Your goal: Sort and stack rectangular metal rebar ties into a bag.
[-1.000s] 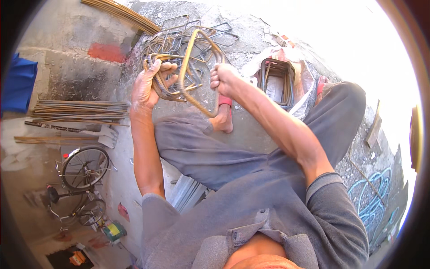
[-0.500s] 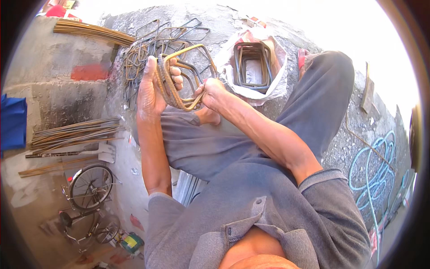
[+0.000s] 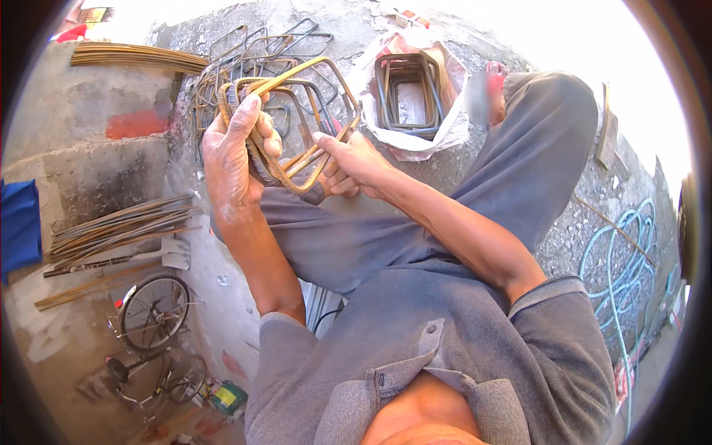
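Observation:
A bundle of bent square steel stirrups, rusty yellow-brown, is held up in front of my knees. My left hand is closed around its left side, thumb up along the bars. At the lower right corner, my right hand grips the bars, its thumb on top and fingers curled beneath. The frames lie together at the left and fan apart toward the right. Just beyond the bundle, more stirrups lie in a loose heap on the ground.
To the right of the heap, a white sack holds stacked stirrups. Straight steel rods lie at left, above a bicycle. Blue rope is coiled on the rough ground at right, near a wooden board.
Both hands and the bundle have shifted slightly, the left hand leftward and down. The stirrups are fanned wider apart, and my right thumb now lies extended over the bars. The view has shifted slightly.

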The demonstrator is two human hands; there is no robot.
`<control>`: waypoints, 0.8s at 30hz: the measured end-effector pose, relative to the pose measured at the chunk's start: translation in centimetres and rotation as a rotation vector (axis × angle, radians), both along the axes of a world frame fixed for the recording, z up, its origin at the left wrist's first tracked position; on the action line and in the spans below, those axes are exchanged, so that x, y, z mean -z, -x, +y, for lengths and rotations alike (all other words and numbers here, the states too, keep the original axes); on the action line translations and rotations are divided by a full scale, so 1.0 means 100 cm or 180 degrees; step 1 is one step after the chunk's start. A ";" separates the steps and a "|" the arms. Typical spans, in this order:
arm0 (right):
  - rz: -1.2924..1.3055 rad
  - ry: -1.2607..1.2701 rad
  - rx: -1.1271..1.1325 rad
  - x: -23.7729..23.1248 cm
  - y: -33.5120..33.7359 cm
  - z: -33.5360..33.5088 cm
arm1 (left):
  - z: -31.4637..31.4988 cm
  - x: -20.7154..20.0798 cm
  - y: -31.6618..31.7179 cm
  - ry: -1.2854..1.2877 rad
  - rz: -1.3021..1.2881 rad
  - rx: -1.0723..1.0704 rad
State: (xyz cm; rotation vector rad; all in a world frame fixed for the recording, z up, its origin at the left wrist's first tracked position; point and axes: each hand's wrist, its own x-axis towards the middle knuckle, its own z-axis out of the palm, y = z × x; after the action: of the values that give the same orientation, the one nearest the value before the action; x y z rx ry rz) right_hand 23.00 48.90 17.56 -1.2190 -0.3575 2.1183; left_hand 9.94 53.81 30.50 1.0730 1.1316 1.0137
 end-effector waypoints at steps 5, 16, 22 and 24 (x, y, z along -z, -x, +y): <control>0.2280 0.0271 0.0366 0.012 0.004 -0.015 | -0.021 -0.009 -0.031 -0.0137 0.0408 -0.0140; 0.3514 0.0330 0.1542 0.014 -0.009 -0.010 | -0.097 0.021 -0.017 -0.0274 0.0002 0.0265; 0.2439 -0.0415 0.1037 0.009 -0.054 -0.012 | -0.074 0.040 0.012 -0.0166 -0.0641 0.2305; 0.1972 -0.0643 0.0952 0.006 -0.072 -0.015 | -0.060 0.042 0.000 0.0206 -0.0646 0.2176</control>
State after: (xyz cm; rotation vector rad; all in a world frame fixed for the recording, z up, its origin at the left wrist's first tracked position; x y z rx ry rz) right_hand 30.18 47.37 16.97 -0.4286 -0.0959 2.0132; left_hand 9.98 47.80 26.30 1.1585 0.5566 0.5198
